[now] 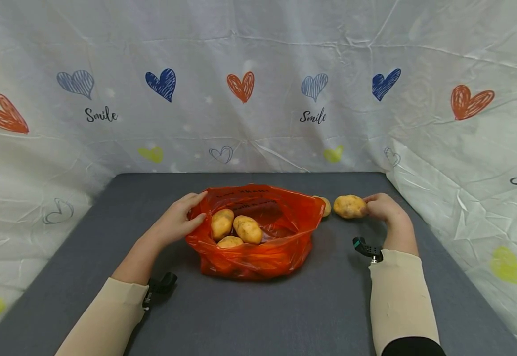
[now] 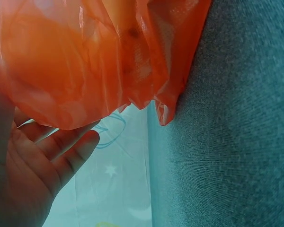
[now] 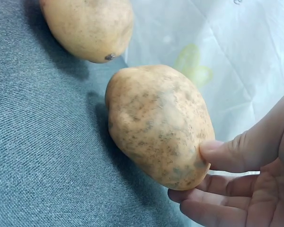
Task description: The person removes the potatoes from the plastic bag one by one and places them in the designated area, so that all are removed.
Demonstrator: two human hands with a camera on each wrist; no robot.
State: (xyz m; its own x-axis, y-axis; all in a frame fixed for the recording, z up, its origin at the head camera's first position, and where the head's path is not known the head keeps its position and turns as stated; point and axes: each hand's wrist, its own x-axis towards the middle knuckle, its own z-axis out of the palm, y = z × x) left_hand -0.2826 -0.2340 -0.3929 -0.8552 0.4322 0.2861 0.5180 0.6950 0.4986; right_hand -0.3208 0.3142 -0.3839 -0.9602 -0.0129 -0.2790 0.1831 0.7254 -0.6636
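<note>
Grip of the right hand [image 1: 385,207] is clamping one potato [image 3: 158,127] by its right end, thumb against fingers; I am guessing that end is offering the handiest purchase from this side. From my remote post I am not managing to tell whether its underside is touching the tabletop [image 1: 249,316]. A second potato [image 1: 325,206] is sitting between it and the orange bag [image 1: 258,262], partly hidden by the bag's right edge. The left hand [image 1: 180,217] is holding the bag's left rim between thumb and fingers, presumably because the limp plastic is needing support. Inside, three potatoes [image 1: 247,230] are showing toward the left, probably weighing the base down. Beyond, a patterned white sheet [image 1: 267,29] is hanging.
</note>
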